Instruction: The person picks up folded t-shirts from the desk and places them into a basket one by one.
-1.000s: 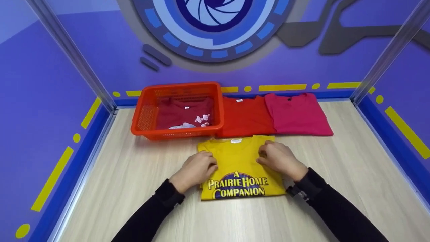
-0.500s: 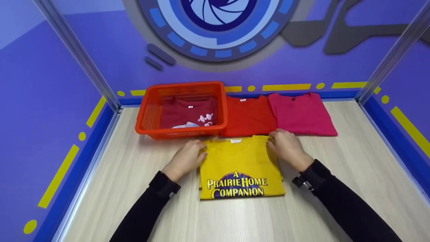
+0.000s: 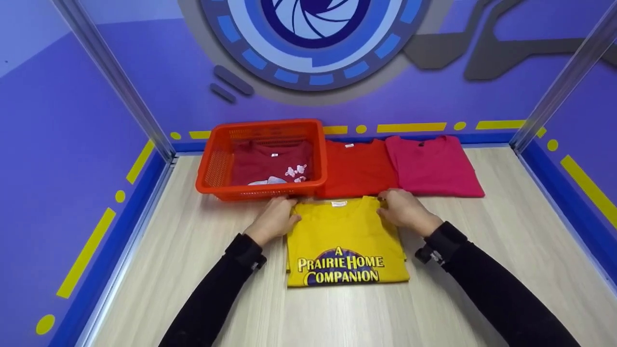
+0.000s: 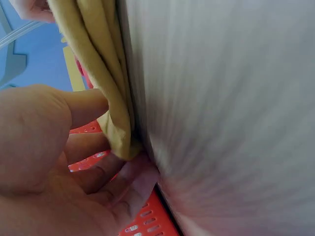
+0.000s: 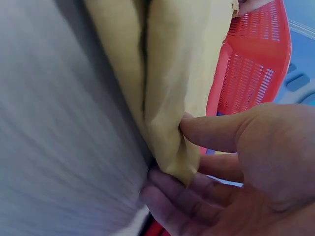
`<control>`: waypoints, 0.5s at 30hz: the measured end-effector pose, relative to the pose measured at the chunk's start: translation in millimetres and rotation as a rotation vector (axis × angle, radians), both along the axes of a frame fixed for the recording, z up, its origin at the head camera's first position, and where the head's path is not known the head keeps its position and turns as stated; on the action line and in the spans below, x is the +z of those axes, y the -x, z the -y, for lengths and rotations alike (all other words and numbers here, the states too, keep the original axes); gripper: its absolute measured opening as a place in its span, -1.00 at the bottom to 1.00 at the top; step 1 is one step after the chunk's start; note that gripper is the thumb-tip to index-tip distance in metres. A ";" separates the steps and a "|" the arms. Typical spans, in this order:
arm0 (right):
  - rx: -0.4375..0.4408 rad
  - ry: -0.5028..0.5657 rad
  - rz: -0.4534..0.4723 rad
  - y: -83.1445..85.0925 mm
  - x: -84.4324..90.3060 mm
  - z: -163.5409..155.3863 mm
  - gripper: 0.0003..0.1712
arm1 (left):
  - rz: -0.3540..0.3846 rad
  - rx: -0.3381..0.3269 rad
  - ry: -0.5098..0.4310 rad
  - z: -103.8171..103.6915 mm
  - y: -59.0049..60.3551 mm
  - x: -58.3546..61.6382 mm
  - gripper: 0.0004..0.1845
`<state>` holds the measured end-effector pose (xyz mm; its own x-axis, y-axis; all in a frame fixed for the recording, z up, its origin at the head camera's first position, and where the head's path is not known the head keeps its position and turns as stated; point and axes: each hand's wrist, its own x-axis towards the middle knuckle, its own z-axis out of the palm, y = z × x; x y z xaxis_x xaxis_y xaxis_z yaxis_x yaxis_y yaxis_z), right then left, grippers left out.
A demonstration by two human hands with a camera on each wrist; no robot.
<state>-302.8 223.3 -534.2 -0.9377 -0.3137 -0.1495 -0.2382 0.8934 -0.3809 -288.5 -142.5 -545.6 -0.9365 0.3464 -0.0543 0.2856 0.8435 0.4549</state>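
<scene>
your left hand (image 3: 272, 219) and right hand (image 3: 406, 211) pinch the folded yellow shirt (image 3: 342, 231) at its two top corners, thumbs (image 5: 216, 130) above and fingers (image 5: 182, 199) beneath. it lies just below centre of the head view, near the orange basket (image 3: 260, 189).

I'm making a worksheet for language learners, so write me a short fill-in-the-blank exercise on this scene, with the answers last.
1. The left hand and right hand hold the lettered shirt, which is ____.
2. Its print reads "A Prairie Home ____".
3. The dark red shirt lies ____ the orange basket.
4. The bright red shirt lies ____ the basket and the pink shirt.

Missing words: yellow; Companion; inside; between.
</scene>
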 end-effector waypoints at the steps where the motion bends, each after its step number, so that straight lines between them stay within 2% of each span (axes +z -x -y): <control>1: -0.002 0.012 0.026 1.7 0.6 -0.6 -0.47 | 0.013 0.002 -0.012 -0.8 1.5 0.3 -0.65; 5: 0.001 0.051 0.085 5.4 1.5 -4.0 -0.46 | 0.055 0.008 -0.060 -2.6 5.1 1.7 -0.79; 10: 0.040 0.073 0.042 2.4 0.8 -7.7 -0.50 | 0.050 -0.006 -0.081 -2.2 4.5 1.2 -0.79; 15: -0.007 0.172 0.040 -1.5 4.8 -10.6 -0.56 | 0.060 -0.016 -0.190 1.7 2.7 2.0 -0.76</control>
